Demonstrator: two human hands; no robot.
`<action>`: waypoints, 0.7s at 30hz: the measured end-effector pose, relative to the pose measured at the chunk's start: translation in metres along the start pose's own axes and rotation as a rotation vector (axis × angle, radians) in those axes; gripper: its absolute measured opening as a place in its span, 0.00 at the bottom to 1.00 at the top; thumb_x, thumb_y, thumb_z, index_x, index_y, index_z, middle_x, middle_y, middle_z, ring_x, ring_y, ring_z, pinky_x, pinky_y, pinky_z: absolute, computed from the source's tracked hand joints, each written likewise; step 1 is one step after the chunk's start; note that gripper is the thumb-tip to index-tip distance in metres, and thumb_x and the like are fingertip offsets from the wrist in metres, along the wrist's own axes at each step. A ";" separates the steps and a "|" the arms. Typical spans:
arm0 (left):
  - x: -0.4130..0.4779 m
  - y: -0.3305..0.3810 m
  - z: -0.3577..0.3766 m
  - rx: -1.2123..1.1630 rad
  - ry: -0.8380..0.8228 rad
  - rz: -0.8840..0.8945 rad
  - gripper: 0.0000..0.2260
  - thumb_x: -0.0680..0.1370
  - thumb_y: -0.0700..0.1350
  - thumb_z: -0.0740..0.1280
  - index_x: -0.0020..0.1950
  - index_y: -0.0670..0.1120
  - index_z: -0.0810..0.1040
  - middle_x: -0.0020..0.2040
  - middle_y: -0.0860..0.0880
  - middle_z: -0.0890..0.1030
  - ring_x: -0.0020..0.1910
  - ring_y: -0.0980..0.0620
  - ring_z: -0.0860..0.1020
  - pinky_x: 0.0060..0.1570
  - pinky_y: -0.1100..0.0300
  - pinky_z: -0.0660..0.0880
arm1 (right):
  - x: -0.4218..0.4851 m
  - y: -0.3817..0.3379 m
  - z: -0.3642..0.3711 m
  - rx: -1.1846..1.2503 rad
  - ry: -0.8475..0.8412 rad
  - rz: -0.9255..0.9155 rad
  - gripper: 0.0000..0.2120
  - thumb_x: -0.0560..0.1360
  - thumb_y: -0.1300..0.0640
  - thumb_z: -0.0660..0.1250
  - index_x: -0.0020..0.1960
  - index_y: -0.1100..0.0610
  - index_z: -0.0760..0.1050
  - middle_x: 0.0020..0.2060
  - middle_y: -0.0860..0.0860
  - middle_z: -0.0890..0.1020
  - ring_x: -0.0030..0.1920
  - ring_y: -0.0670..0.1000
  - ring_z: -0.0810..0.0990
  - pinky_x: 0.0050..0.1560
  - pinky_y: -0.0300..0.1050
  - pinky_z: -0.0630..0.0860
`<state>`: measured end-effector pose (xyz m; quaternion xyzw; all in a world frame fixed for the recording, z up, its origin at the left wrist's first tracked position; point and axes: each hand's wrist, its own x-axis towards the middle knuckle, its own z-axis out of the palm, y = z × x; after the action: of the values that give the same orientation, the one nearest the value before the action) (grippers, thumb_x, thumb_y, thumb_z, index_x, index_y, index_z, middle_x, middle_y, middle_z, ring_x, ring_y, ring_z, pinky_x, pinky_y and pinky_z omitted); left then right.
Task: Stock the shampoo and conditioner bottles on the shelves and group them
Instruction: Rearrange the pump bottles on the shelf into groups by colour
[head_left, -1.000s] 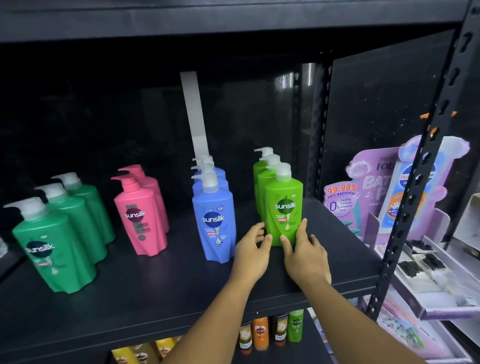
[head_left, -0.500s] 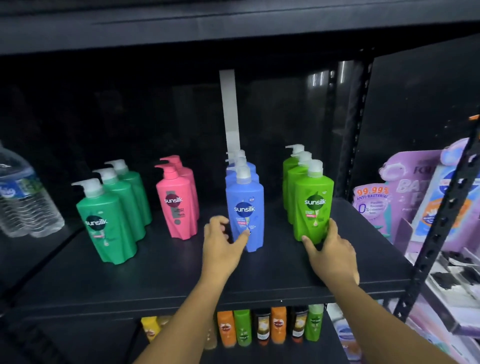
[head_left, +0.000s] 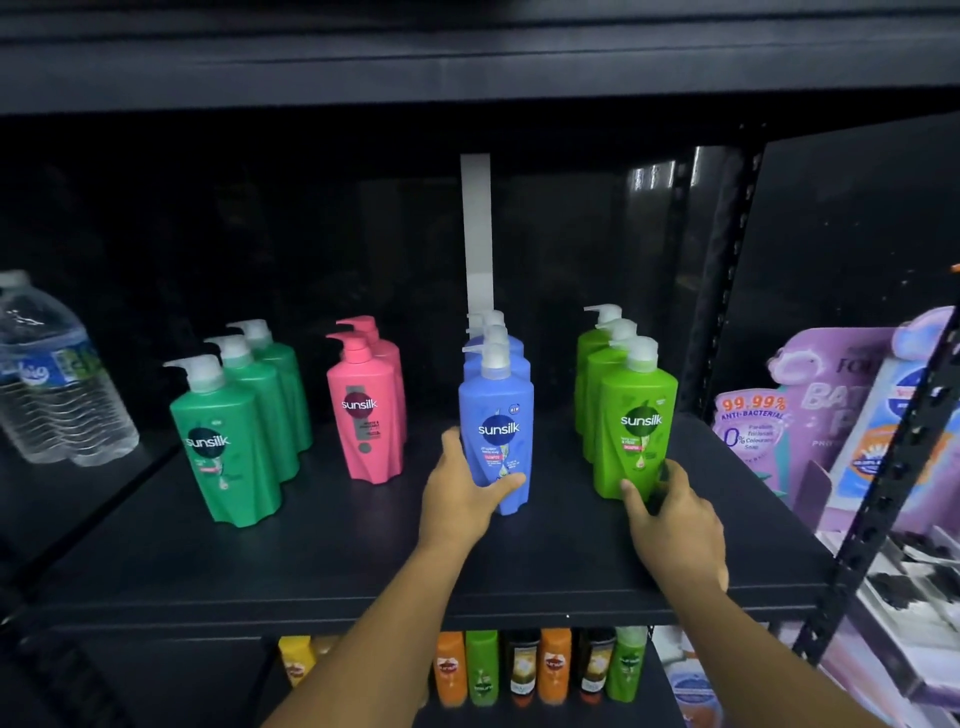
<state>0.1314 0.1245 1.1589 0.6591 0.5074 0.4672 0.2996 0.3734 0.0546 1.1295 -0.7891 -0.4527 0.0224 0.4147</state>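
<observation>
Left grip (head_left: 462, 499) clasps the front blue bottle (head_left: 496, 415), right grip (head_left: 675, 519) clasps the front lime bottle (head_left: 636, 415).

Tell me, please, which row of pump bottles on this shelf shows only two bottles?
The pink row, second from the left, shows two; the dark green row, the blue row and the light green row each show three.

shelf board (head_left: 363, 566): black metal, matte, dimly lit
upper shelf (head_left: 467, 62): black, close overhead
back (head_left: 260, 234): dark, a white strip (head_left: 476, 228) upright at the middle
upright post (head_left: 719, 291): black, perforated, at the right
</observation>
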 end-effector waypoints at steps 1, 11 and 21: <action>0.002 0.002 -0.001 0.021 -0.010 0.003 0.31 0.68 0.52 0.82 0.61 0.58 0.66 0.56 0.59 0.82 0.52 0.57 0.82 0.49 0.54 0.81 | 0.001 0.001 0.001 -0.002 0.000 0.006 0.30 0.78 0.36 0.62 0.72 0.52 0.66 0.54 0.55 0.83 0.57 0.62 0.77 0.64 0.59 0.72; 0.002 0.004 -0.005 0.058 -0.046 -0.004 0.29 0.69 0.53 0.81 0.61 0.58 0.66 0.54 0.61 0.81 0.50 0.62 0.80 0.42 0.66 0.76 | 0.010 0.002 0.007 -0.103 -0.134 0.101 0.35 0.76 0.29 0.56 0.77 0.46 0.58 0.69 0.53 0.76 0.80 0.53 0.58 0.79 0.59 0.46; -0.009 -0.010 0.001 0.313 -0.104 -0.005 0.36 0.76 0.56 0.73 0.77 0.53 0.57 0.64 0.54 0.80 0.58 0.45 0.79 0.57 0.46 0.78 | 0.012 0.007 0.010 -0.072 -0.095 0.104 0.34 0.76 0.29 0.57 0.76 0.46 0.60 0.66 0.52 0.79 0.78 0.53 0.62 0.79 0.58 0.47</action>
<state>0.1285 0.1193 1.1471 0.7199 0.5595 0.3468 0.2202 0.3814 0.0680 1.1222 -0.8240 -0.4305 0.0651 0.3625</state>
